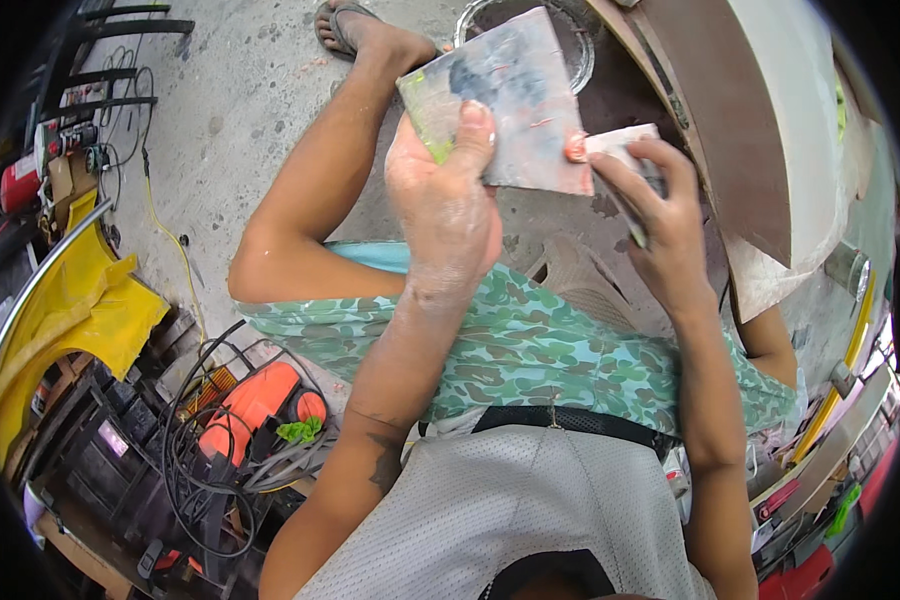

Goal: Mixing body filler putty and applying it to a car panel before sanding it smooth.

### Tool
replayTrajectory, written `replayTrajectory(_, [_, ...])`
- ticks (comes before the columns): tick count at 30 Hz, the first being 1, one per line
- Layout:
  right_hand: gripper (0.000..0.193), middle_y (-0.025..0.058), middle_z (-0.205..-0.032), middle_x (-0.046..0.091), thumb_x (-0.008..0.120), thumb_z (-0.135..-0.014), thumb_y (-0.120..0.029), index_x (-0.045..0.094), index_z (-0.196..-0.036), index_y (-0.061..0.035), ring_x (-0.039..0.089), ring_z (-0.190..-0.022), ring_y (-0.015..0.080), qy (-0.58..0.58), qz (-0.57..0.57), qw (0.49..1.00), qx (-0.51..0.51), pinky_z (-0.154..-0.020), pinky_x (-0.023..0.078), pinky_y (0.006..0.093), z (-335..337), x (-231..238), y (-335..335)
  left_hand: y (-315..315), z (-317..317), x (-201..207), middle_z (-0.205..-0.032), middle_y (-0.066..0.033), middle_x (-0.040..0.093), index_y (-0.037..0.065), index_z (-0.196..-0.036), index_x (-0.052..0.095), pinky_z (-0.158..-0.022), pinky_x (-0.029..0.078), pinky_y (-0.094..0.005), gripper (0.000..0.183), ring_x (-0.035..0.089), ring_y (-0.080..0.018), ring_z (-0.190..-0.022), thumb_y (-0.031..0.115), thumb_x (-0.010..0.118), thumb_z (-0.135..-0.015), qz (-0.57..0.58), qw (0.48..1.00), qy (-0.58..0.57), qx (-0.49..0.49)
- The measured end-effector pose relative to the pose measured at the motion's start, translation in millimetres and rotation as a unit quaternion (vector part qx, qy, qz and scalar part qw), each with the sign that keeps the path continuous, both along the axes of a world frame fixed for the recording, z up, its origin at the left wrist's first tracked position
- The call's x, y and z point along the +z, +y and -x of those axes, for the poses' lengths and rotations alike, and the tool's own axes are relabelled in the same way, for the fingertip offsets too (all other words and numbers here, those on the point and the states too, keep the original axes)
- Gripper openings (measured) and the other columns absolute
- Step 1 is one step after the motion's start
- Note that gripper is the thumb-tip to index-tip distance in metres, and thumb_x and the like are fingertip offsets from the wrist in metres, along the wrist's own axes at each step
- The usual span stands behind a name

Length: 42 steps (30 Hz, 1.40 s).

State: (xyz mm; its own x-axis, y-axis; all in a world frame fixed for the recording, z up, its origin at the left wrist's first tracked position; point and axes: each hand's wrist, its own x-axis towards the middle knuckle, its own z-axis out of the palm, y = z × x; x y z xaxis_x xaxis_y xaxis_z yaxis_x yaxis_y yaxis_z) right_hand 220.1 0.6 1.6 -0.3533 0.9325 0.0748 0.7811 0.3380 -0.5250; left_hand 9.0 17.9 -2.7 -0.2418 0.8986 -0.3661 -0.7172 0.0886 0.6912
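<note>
My left hand point(436, 190) grips a flat, square mixing board point(525, 95) from below, its thumb lying across the top face. Grey, dark, pink and yellow-green smears coat the board. Between the fingers of my right hand point(665, 215) is a pale, flat putty spreader point(618, 142), its edge at the board's right side. A small lump of pink-orange putty point(575, 147) sits where spreader and board meet. The far part of the spreader is partly covered by my fingers.
A curved panel point(730, 110), brown and whitish, rises close on the right. Behind the board stands a round tin point(587, 75). On the left lie a yellow panel point(90, 300), an orange tool point(252, 405) and tangled black cables point(185, 470). My bent leg point(315, 200) rests on the concrete floor.
</note>
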Motion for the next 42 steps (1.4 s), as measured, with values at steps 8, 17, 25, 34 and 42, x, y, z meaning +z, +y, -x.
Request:
replayTrajectory(8, [0.047,0.0101,-0.125,0.058,0.077,-0.073,-0.004,0.077,-0.115,-0.0226,0.057,-0.118,0.0320,-0.132,-0.108,0.984,0.059,-0.098,0.049,0.0428,3.3,65.7,7.7,-0.1,0.1,5.5,-0.117,-0.0118,0.066,-0.006,-0.125,0.056,-0.097,0.052,-0.0349,0.027,0.064,-0.0174,-0.103,0.003,0.061,-0.100,-0.050,0.988,0.140,0.035])
replayTrajectory(17, [0.040,0.0070,-0.121,0.058,0.073,-0.077,-0.017,0.074,-0.116,-0.0273,0.054,-0.122,0.0318,-0.154,-0.006,0.983,0.100,-0.095,0.046,0.0450,14.3,62.8,-27.6,-2.9,0.7,-0.3,-0.119,-0.0127,0.065,-0.006,-0.126,0.055,-0.096,0.051,-0.0348,0.028,0.064,-0.0176,-0.105,0.005,0.061,-0.101,-0.049,0.980,0.191,0.024])
replayTrajectory(25, [0.051,0.0139,-0.125,0.053,0.077,-0.075,0.007,0.073,-0.119,-0.0185,0.056,-0.119,0.0354,0.313,-0.061,0.948,-0.026,-0.102,0.047,0.0424,41.9,10.2,-23.4,0.9,-4.1,6.4,-0.112,-0.0094,0.066,-0.003,-0.123,0.056,-0.093,0.053,-0.0342,0.024,0.064,-0.0156,-0.099,0.004,0.061,-0.100,0.005,1.000,-0.001,-0.006])
replayTrajectory(34, [0.063,0.0146,-0.118,0.057,0.065,-0.068,0.015,0.071,-0.122,-0.0161,0.060,-0.111,0.0363,0.135,-0.029,0.989,-0.046,-0.095,0.052,0.0447,19.1,65.2,15.1,-2.3,-2.0,-5.4,-0.108,-0.0069,0.067,-0.002,-0.120,0.057,-0.087,0.051,-0.0295,0.022,0.062,-0.0111,-0.094,0.006,0.062,-0.100,-0.040,0.978,0.205,0.001])
replayTrajectory(42, [0.052,0.0137,-0.120,0.057,0.078,-0.069,0.001,0.075,-0.116,-0.0227,0.058,-0.117,0.0353,0.017,0.151,0.987,0.050,-0.097,0.051,0.0435,10.4,46.2,-40.0,3.1,-0.9,-0.7,-0.106,-0.0064,0.068,-0.002,-0.116,0.059,-0.085,0.050,-0.0277,0.020,0.062,-0.0118,-0.093,0.008,0.063,-0.100,-0.050,0.978,0.202,0.032])
